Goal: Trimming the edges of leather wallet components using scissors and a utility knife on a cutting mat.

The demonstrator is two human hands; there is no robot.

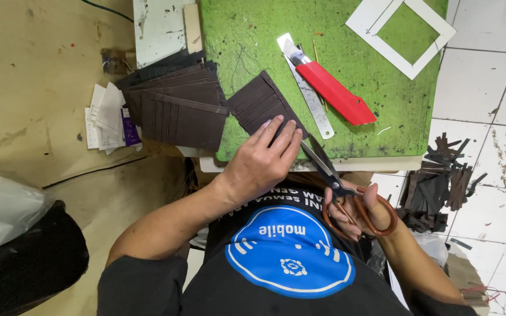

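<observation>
Several dark brown card-slot panels [177,108] lie fanned in a stack left of centre, overlapping the edge of the green cutting mat [247,29] on the counter. Just right of them the left hand [262,161] presses flat, fingers spread, on a single brown slotted piece [256,102] at the mat's lower edge. Scissors [338,190] meet that piece's right side — the right hand [361,210] has its grip clenched through the brown handles. Farther up-right lie a metal ruler [311,105], a red utility knife [335,93] and a white frame template [402,35]; brown offcuts [440,187] litter the tiled floor at right.
</observation>
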